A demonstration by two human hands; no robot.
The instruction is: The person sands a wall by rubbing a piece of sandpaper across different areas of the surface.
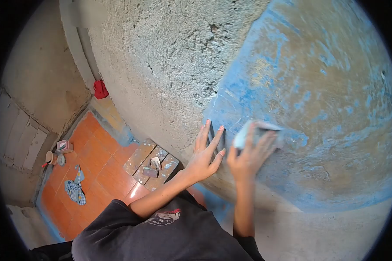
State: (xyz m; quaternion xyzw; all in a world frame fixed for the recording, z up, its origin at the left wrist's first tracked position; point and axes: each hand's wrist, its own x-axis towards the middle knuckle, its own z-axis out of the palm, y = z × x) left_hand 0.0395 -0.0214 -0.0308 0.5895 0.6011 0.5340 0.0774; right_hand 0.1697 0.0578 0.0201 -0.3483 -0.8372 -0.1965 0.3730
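My left hand [203, 152] rests on the wall with its fingers spread, at the border between rough grey plaster [174, 56] and a smoother blue-and-brown patch [326, 95]. Nothing is in it. To its right, my right hand [251, 152] holds a pale, light-blue pad [245, 138] against the blue part of the wall. The hand and the pad are blurred, so the pad's exact shape and material cannot be made out.
Below left, a wooden platform [140, 162] bears a scraper [156, 163] and a small block [150, 172]. On the orange tiled floor [101, 152] lie a checkered cloth [76, 191] and a container [65, 146]. A red object [101, 89] is by the wall's edge.
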